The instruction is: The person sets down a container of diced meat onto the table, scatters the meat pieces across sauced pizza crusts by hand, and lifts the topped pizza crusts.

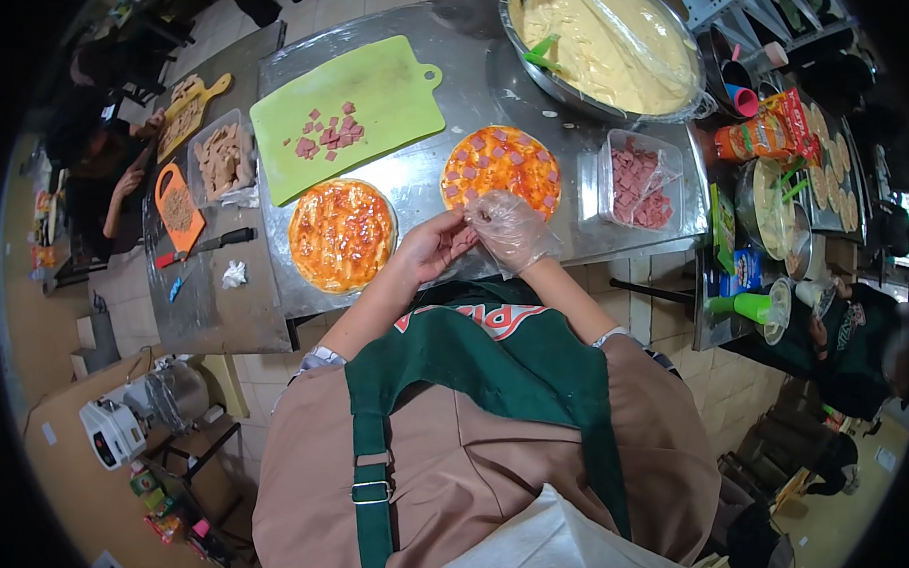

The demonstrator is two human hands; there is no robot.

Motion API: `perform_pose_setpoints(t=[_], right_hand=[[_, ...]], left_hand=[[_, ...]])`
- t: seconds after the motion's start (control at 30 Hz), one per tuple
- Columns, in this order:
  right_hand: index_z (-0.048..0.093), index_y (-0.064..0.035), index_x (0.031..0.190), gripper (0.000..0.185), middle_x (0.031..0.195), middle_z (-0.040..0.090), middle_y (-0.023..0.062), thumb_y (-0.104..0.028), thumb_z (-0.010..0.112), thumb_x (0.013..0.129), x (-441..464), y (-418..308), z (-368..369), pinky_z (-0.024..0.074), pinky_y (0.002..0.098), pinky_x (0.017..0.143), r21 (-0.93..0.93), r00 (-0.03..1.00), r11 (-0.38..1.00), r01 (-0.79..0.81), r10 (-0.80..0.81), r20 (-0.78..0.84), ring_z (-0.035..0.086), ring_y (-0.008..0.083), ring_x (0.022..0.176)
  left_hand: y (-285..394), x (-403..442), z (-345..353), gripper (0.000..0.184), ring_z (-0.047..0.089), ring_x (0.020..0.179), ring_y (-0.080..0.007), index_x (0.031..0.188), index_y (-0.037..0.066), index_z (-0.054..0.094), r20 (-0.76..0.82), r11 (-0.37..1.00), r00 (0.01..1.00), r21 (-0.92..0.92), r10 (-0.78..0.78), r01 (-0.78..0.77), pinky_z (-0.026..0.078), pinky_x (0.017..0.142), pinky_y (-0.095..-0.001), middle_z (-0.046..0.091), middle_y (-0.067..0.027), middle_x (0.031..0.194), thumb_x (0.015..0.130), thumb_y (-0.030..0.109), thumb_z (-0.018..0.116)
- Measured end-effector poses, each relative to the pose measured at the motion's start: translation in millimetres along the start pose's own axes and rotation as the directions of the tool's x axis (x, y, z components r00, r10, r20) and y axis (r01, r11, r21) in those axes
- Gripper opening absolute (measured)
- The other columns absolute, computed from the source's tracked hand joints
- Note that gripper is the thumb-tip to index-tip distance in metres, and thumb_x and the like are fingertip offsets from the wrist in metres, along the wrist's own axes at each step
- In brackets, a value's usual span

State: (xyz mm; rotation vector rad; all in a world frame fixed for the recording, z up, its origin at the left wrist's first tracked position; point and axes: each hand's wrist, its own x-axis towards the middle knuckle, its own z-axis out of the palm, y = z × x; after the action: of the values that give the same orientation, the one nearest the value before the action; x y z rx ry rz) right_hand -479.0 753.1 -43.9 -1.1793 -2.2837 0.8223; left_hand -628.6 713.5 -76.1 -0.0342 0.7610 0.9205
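Although its near edge is partly hidden by the gloved right hand [513, 233], the topped pizza base [493, 175], sauced and set with pink meat squares, lies on the metal desk [471, 96] just beyond both hands. The bare left hand [436, 245] meets the right at the fingertips, the fingers of both bent; whether anything is pinched between them cannot be told. To the left, near the left hand, lies a second base [341, 235], coated with reddish-orange sauce. Beyond it, a green cutting board [381, 91] carries a scatter of meat squares [342, 134]. To the right of the topped base, a clear container [607, 184] holds more such squares. Farthest out, a large metal bowl [571, 96] contains a pale yellow mass, partly under clear film.
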Motion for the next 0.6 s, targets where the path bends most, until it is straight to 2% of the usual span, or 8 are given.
perform_pose_setpoints(t=[0.03,0.07,0.13,0.27,0.37,0.43,0.6], right_hand=[[0.058,-0.0086,0.074,0.014,0.075,0.056,0.0097,-0.021,0.053,0.074,-3,1,-1,0.0421,0.0354,0.062,-0.040,0.998,0.999,0.023,-0.025,-0.050,0.053,0.0269,0.070],[0.058,-0.0086,0.074,0.014,0.075,0.056,0.0097,-0.021,0.053,0.074,-5,2,-1,0.0421,0.0354,0.062,-0.042,0.998,0.999,0.016,-0.019,-0.053,0.053,0.0269,0.070],[0.058,-0.0086,0.076,0.014,0.075,0.056,0.0081,-0.020,0.051,0.076,-10,4,-1,0.0426,0.0342,0.062,-0.073,0.984,0.989,0.131,-0.139,-0.116,0.054,0.0253,0.070],[0.059,-0.0090,0.079,0.012,0.077,0.057,0.0063,-0.018,0.052,0.075,-22,14,10,0.0434,0.0330,0.063,-0.189,0.992,0.979,0.076,-0.094,-0.085,0.054,0.0237,0.070],[0.058,-0.0114,0.082,0.013,0.076,0.056,0.0048,-0.016,0.054,0.071,-26,16,10,0.0446,0.0329,0.060,-0.215,0.981,0.969,0.118,-0.147,-0.123,0.055,0.0229,0.069],[0.058,-0.0134,0.084,0.016,0.075,0.056,0.0042,-0.014,0.055,0.068,-26,7,-1,0.0452,0.0331,0.056,-0.255,0.956,0.941,0.222,-0.261,-0.131,0.055,0.0232,0.067],[0.057,-0.0145,0.085,0.017,0.080,0.056,0.0030,-0.015,0.055,0.068,-34,8,-6,0.0462,0.0313,0.058,-0.307,0.944,0.915,0.261,-0.308,-0.115,0.056,0.0198,0.073]], left_hand=[[-3,1,0,0.020,0.058,0.076,-0.0146,0.099,0.003,0.049,-0.062,1.000,0.998,-0.002,-0.011,0.011,0.049,0.069,-0.0231,0.058,-0.0083,0.086,0.084,0.015,0.044],[-4,1,1,0.020,0.058,0.076,-0.0146,0.099,0.003,0.049,-0.059,1.000,0.998,0.000,-0.018,0.018,0.049,0.069,-0.0231,0.058,-0.0083,0.086,0.084,0.015,0.044],[-5,2,2,0.017,0.058,0.074,-0.0141,0.094,0.001,0.051,-0.045,0.997,0.998,0.059,-0.047,0.049,0.049,0.067,-0.0206,0.058,-0.0080,0.083,0.083,0.013,0.046],[-5,5,2,0.018,0.059,0.072,-0.0143,0.091,0.000,0.052,-0.105,0.990,0.984,0.008,-0.142,0.144,0.050,0.064,-0.0199,0.058,-0.0078,0.082,0.083,0.015,0.046],[-4,4,4,0.019,0.059,0.071,-0.0139,0.090,-0.002,0.052,-0.118,0.986,0.979,-0.057,-0.165,0.159,0.051,0.062,-0.0191,0.059,-0.0079,0.081,0.082,0.015,0.047],[-2,3,7,0.019,0.059,0.068,-0.0135,0.089,-0.002,0.052,-0.107,0.983,0.977,-0.044,-0.184,0.181,0.051,0.060,-0.0198,0.059,-0.0080,0.080,0.082,0.015,0.048],[-5,9,0,0.018,0.059,0.067,-0.0130,0.088,-0.002,0.052,-0.102,0.972,0.967,-0.016,-0.235,0.235,0.051,0.060,-0.0199,0.059,-0.0076,0.078,0.081,0.015,0.049]])
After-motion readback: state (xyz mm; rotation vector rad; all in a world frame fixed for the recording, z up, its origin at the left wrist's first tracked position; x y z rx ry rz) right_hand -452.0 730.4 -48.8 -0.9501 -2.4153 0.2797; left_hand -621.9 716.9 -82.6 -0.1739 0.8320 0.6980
